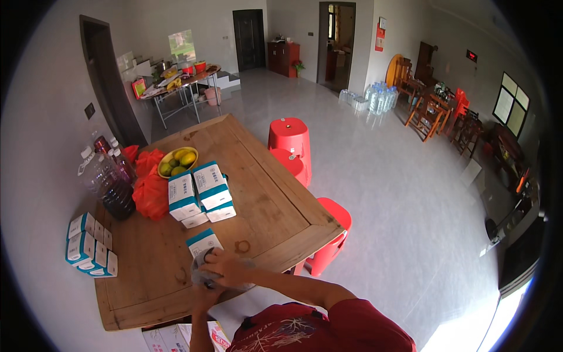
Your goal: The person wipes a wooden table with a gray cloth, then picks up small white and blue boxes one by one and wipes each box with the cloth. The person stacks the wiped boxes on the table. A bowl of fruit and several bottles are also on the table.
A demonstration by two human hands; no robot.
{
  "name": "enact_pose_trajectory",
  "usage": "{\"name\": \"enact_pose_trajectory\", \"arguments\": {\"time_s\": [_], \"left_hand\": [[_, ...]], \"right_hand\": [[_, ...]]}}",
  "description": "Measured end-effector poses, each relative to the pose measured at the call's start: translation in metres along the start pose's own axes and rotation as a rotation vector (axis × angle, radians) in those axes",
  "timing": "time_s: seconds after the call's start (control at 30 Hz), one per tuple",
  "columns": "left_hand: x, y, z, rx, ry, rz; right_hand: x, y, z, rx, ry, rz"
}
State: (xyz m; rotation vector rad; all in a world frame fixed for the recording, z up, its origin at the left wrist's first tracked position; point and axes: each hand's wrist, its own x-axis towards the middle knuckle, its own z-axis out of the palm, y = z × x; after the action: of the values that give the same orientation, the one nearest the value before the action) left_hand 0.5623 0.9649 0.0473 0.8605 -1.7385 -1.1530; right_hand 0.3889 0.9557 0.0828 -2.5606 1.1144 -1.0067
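At the near end of the wooden table (267, 226), my two hands are close together around a grey, partly see-through, crumpled thing (201, 274), perhaps plastic film or a bag. My right hand (223, 266) grips it from above with curled fingers. Below it, my left hand (205, 295) is closed on its lower part, its fingers mostly hidden. A white and teal box (203, 240) lies flat just beyond my hands, its near end covered by them. Further off, several similar boxes (185, 193) are stacked in the middle of the table.
More such boxes (88, 249) stand piled at the table's left edge. Beyond them are bottles (111, 188), red plastic bags (151, 190) and a yellow bowl (196, 154) of fruit. Red stools (289, 138) line the right side. A printed carton (170, 338) sits below the near edge.
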Motion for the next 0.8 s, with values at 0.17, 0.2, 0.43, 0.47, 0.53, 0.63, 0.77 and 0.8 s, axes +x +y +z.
{"name": "enact_pose_trajectory", "arguments": {"time_s": [0.17,0.2,0.43,0.47,0.53,0.63,0.77,0.8], "left_hand": [[0.012,0.003,-0.054,-0.461,-0.048,-0.041],[0.024,-0.012,-0.074,-0.273,-0.058,0.016],[0.119,0.002,-0.083,0.787,-0.487,0.473],[0.122,-0.004,-0.084,0.841,-0.540,0.446],[0.122,-0.004,-0.083,0.878,-0.601,0.368],[0.121,0.015,-0.079,0.883,-0.609,0.241],[0.115,0.017,-0.080,0.886,-0.588,0.120],[0.112,0.019,-0.080,0.868,-0.572,0.090]], "right_hand": [[0.010,0.003,0.004,-0.049,0.098,-0.036],[0.011,0.002,0.000,-0.060,0.073,-0.045],[0.007,0.007,-0.018,-0.043,0.015,-0.065],[0.007,0.005,-0.016,-0.032,0.009,-0.055],[0.005,0.000,-0.017,0.015,-0.022,-0.019],[-0.002,-0.006,-0.026,0.051,-0.070,0.067],[-0.013,-0.013,-0.031,0.065,-0.077,0.180],[-0.014,-0.014,-0.030,0.030,-0.035,0.204]]}}
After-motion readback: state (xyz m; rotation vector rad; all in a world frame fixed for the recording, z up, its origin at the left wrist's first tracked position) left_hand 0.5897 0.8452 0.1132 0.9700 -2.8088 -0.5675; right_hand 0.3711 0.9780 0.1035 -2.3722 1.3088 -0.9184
